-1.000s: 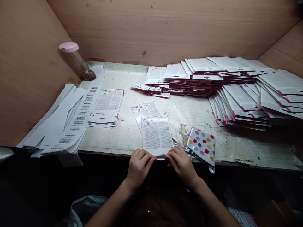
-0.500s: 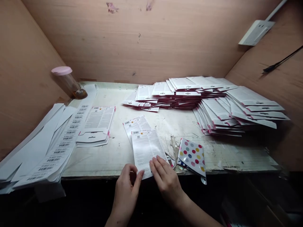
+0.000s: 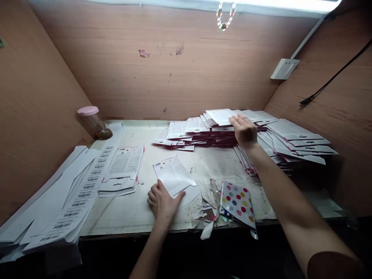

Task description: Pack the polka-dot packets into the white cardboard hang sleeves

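Note:
My left hand [image 3: 164, 199] rests at the lower left edge of a white printed card [image 3: 174, 174] with a barcode and a die-cut flap, near the table's front. Its thumb is spread away from its fingers across the flap. Farther back, my right hand [image 3: 244, 131] has its fingers closed on the right end of another printed card [image 3: 219, 117], on top of the long pile of cards [image 3: 200, 135]. How the thumb sits under that card is hidden.
At left lie a small stack of cards [image 3: 123, 164] and barcode label sheets [image 3: 83, 190], with a pink-lidded cup [image 3: 94, 122] behind. A polka-dot pouch [image 3: 238, 201] and scraps [image 3: 212, 193] lie near the front edge. More cards [image 3: 296, 135] fill the right.
My right hand has moved from the front edge to the rear pile with the upper card. My left hand has shifted onto the card beneath. The view has tilted up.

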Available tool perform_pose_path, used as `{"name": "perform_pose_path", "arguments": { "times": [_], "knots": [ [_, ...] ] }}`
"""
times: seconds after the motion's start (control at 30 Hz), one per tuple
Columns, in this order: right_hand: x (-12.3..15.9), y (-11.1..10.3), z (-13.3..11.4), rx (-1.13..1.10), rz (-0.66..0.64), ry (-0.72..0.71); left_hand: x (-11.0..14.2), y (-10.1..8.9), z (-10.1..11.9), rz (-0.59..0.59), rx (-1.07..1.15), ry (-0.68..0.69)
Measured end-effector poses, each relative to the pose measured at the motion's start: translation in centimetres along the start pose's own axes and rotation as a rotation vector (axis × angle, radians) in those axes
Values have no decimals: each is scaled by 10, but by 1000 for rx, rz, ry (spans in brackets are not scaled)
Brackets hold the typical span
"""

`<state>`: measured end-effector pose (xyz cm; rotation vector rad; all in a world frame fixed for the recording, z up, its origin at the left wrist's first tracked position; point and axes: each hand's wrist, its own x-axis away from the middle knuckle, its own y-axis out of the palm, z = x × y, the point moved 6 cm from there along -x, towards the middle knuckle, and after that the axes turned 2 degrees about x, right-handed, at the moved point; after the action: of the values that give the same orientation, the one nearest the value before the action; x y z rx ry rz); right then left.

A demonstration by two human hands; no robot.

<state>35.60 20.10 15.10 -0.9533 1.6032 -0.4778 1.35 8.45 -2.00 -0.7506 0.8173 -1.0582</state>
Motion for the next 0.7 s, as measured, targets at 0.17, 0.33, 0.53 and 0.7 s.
{"name": "perform_pose_path", "arguments": {
  "times": [0.17,0.33,0.53,0.7],
  "knots": [
    [-1,15,-19,-146,-34,124,-12,3,-7,-68,84,-40],
    [136,41,-117,-520,-181,120,-23,-6,-17,-36,240,-105],
    [269,94,-175,-1952,-299,1092,10,-14,-4,-49,646,-53],
    [270,94,-191,-2209,-248,1380,54,-21,-10,-55,917,-94]
  ]
}}
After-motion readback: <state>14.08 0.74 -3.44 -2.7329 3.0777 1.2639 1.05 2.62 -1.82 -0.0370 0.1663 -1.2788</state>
